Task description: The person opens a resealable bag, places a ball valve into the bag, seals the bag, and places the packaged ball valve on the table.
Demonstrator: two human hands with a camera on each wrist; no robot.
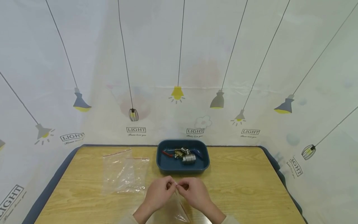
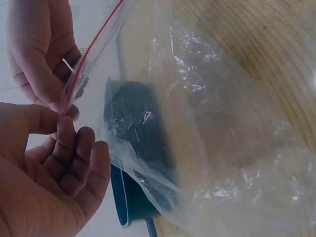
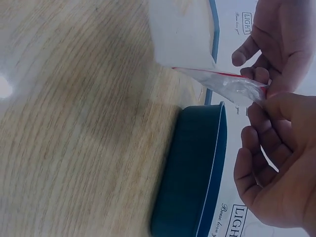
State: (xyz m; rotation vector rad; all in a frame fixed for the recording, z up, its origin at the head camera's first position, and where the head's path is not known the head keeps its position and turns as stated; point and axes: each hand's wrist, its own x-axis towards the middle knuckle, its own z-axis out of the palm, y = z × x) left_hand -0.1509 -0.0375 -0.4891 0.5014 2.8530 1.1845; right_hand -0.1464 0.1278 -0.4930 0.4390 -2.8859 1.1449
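Both hands meet close together in front of a dark blue tray (image 1: 183,169). Between thumb and fingers, my left hand (image 1: 158,192) pinches the red-striped top edge of a clear zip-lock bag (image 2: 207,118). My right hand (image 1: 195,192) pinches the same edge right beside it. The bag hangs down from the fingertips over the table, and its red seal line (image 2: 94,49) shows in both wrist views. In the tray lie metal ball valves (image 1: 189,158), with a red lever (image 1: 167,153) and a blue lever (image 1: 197,153).
More clear zip-lock bags (image 1: 123,174) lie flat and overlapping on the wooden table (image 1: 246,186), left of the tray. A wall covering (image 1: 156,62) printed with hanging lamps rises behind the table and along its sides.
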